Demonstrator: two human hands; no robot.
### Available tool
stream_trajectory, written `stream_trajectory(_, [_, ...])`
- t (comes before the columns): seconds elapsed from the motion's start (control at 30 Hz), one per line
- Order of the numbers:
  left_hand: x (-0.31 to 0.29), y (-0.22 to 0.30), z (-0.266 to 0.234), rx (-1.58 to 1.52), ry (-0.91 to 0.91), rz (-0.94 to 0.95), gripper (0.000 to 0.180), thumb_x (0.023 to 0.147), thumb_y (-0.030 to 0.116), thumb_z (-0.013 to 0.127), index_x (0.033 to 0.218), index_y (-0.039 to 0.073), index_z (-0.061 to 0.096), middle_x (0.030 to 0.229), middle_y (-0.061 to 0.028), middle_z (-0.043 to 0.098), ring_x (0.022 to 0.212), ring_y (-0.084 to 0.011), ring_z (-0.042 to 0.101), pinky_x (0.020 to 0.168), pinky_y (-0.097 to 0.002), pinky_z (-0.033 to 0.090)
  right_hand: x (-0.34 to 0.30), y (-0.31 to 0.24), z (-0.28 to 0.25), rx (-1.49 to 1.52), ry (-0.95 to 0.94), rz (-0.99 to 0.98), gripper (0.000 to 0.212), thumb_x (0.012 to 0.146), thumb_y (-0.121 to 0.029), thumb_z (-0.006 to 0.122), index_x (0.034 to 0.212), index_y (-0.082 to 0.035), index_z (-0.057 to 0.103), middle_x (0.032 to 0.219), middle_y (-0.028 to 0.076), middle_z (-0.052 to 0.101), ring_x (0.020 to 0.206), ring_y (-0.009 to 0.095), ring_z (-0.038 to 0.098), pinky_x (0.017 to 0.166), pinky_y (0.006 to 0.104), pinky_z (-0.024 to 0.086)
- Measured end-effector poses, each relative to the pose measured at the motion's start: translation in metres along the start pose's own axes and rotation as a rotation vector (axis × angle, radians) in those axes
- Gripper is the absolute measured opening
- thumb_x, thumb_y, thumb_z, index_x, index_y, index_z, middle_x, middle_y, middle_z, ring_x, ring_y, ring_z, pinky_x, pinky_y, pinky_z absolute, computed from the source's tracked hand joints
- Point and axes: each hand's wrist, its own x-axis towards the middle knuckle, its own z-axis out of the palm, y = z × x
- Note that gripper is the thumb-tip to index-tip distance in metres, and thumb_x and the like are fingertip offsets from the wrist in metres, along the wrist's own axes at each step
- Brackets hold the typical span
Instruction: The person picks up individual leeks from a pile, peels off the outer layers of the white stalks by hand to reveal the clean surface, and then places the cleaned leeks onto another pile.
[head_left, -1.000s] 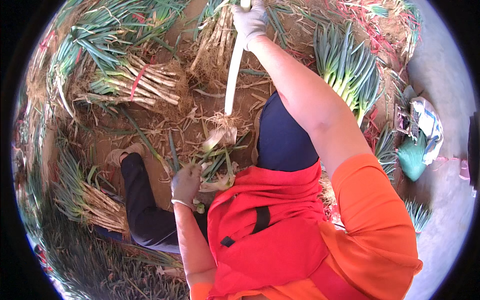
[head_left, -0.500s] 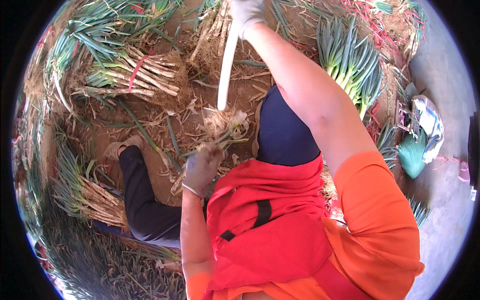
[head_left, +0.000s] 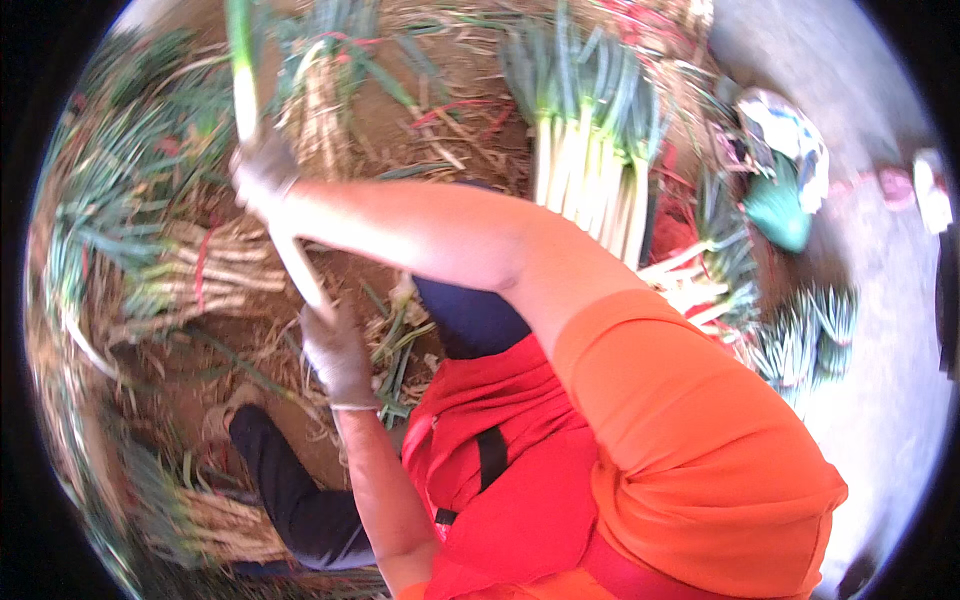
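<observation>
A long green onion (head_left: 298, 268), white below and green above, slants in front of me. My right hand (head_left: 265, 172), in a pale glove, is closed around its upper shank. My left hand (head_left: 338, 352), gloved too, closes on the white lower end, hiding its tip. Peeled onions with white shanks (head_left: 590, 180) lie side by side beyond my right arm. Loose peelings and green scraps (head_left: 402, 335) lie just right of my left hand.
Unpeeled onions in a red-tied bundle (head_left: 215, 268) lie at the left, another tied bundle (head_left: 322, 105) beyond. More onions (head_left: 225, 525) are beside my left leg (head_left: 290, 485). A green bag (head_left: 778, 210) and several onion tops (head_left: 810, 335) are on the right.
My right hand has swung left and nearer with the green onion. My left hand, earlier at the peelings below it, now grips its lower end. The view has shifted too.
</observation>
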Motion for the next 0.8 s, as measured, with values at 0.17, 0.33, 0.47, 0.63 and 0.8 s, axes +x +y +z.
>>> stream_trajectory(0.17, [-0.006, -0.014, 0.005, 0.136, -0.001, 0.038, 0.027, 0.094, 0.024, 0.06, 0.097, -0.003, 0.058, 0.072, -0.0104, 0.061, 0.059, -0.0186, 0.055, 0.052, -0.0362, 0.041, -0.034, 0.002, -0.003, -0.331, -0.072, -0.001, 0.021, 0.1, -0.018, 0.044, 0.117, -0.006, 0.043, 0.078, 0.007, 0.054, 0.054, 0.012, 0.049, 0.043, 0.0304, 0.042])
stream_trajectory(0.33, [-0.042, -0.127, -0.011, 0.747, -0.294, 0.109, 0.029, 0.095, 0.031, 0.055, 0.092, 0.003, 0.06, 0.077, -0.0179, 0.064, 0.067, -0.0354, 0.061, 0.061, -0.0414, 0.048, -0.026, -0.033, -0.001, -0.228, -0.061, -0.333, 0.012, 0.095, -0.014, 0.05, 0.105, -0.01, 0.044, 0.071, 0.007, 0.05, 0.054, 0.014, 0.052, 0.043, 0.0291, 0.041])
stream_trajectory(0.47, [-0.09, -0.212, -0.024, 0.828, -0.465, -0.18, 0.031, 0.095, 0.031, 0.049, 0.1, 0.003, 0.064, 0.089, -0.021, 0.065, 0.087, -0.0401, 0.062, 0.076, -0.045, 0.048, 0.035, -0.119, -0.031, 0.998, -0.455, 0.093, 0.012, 0.091, -0.02, 0.052, 0.083, -0.011, 0.049, 0.068, 0.007, 0.051, 0.062, 0.017, 0.055, 0.049, 0.0323, 0.043])
stream_trajectory(0.63, [-0.07, -0.258, -0.044, 0.584, -0.242, -0.258, 0.039, 0.096, 0.027, 0.049, 0.115, -0.005, 0.059, 0.11, -0.0248, 0.064, 0.098, -0.0394, 0.061, 0.082, -0.0427, 0.047, 0.027, -0.201, -0.148, 0.34, -0.23, -0.302, 0.012, 0.089, -0.018, 0.055, 0.096, -0.01, 0.05, 0.081, 0.009, 0.054, 0.072, 0.02, 0.054, 0.062, 0.0351, 0.043])
stream_trajectory(0.8, [-0.054, -0.232, -0.016, 0.639, -0.193, -0.125, 0.035, 0.094, 0.023, 0.051, 0.115, -0.004, 0.059, 0.112, -0.0254, 0.062, 0.102, -0.0396, 0.06, 0.087, -0.0416, 0.046, 0.003, -0.218, -0.366, -0.715, 0.437, -0.476, 0.023, 0.087, -0.017, 0.057, 0.108, -0.009, 0.051, 0.094, 0.011, 0.056, 0.082, 0.024, 0.054, 0.074, 0.0379, 0.044])
